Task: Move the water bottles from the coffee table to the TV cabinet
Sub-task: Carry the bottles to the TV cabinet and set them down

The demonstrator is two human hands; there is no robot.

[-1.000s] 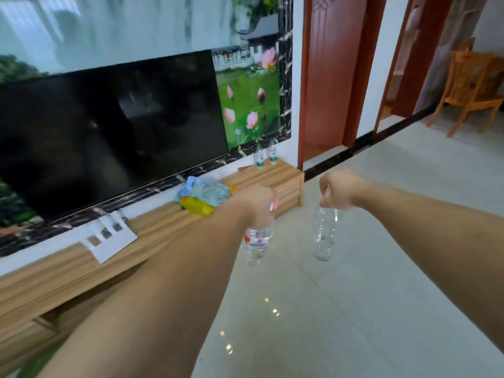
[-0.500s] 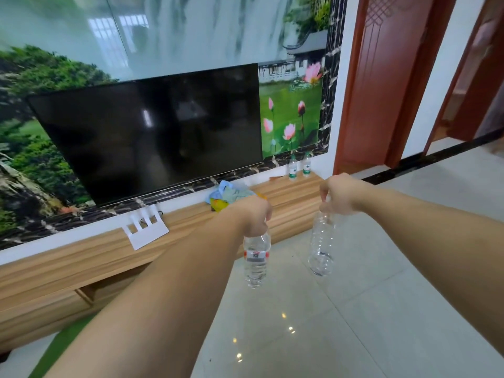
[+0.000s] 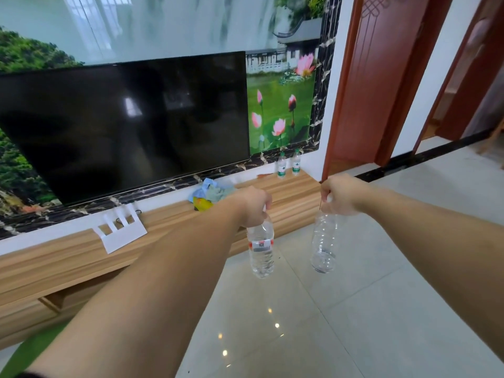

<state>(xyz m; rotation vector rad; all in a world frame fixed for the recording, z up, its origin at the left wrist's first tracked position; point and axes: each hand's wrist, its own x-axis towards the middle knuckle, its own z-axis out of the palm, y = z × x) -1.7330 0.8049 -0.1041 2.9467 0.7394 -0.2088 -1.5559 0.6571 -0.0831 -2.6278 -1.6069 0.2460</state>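
My left hand (image 3: 253,205) grips the neck of a clear water bottle with a red-and-white label (image 3: 261,246), which hangs upright over the floor in front of the wooden TV cabinet (image 3: 68,257). A clear unlabelled bottle (image 3: 324,241) dangles from my right hand (image 3: 339,196), held by its cap end. Both bottles hang below the cabinet's top edge and slightly in front of it. Two green-labelled water bottles (image 3: 288,166) stand upright at the cabinet's far right end against the wall.
A large dark TV (image 3: 131,124) hangs above the cabinet. On the cabinet top lie a white cut-out card (image 3: 121,233) and a heap of blue and yellow cloth (image 3: 210,193). A red wooden door frame (image 3: 362,85) stands right of the cabinet. Pale glossy floor tiles (image 3: 341,323) spread below.
The view has swung left and risen toward the TV wall, and the cabinet looks closer. Both hands still hold their bottles, now hanging nearer the cabinet's front.
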